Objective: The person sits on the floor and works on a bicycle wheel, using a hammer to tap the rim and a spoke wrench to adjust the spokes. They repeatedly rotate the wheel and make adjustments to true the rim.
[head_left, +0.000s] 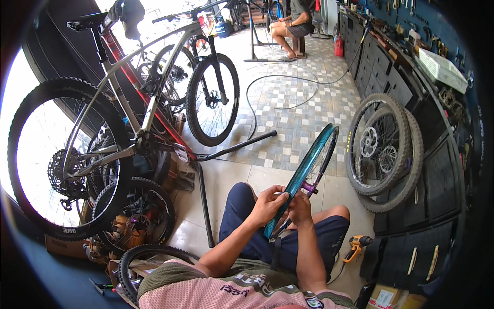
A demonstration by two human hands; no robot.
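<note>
A bicycle wheel without a tyre stands upright between my knees, its rim (307, 162) covered around the outside with shiny teal tape. Its purple hub (309, 187) shows on the right side. My left hand (270, 204) grips the near part of the rim from the left, fingers bent and thumb lying over the tape. From the right, my right hand (298, 208) closes on the same stretch of rim, its thumb close to the left one. Part of the spokes and the lowest part of the wheel are hidden by my hands and legs.
At left a grey mountain bike (149, 110) hangs on a red and black repair stand (226, 146). Two tyred wheels (378, 149) lean on the cabinets at right. A yellow heat gun (356, 247) is by my right knee. A hose (267, 77) crosses the floor towards a seated person (298, 26).
</note>
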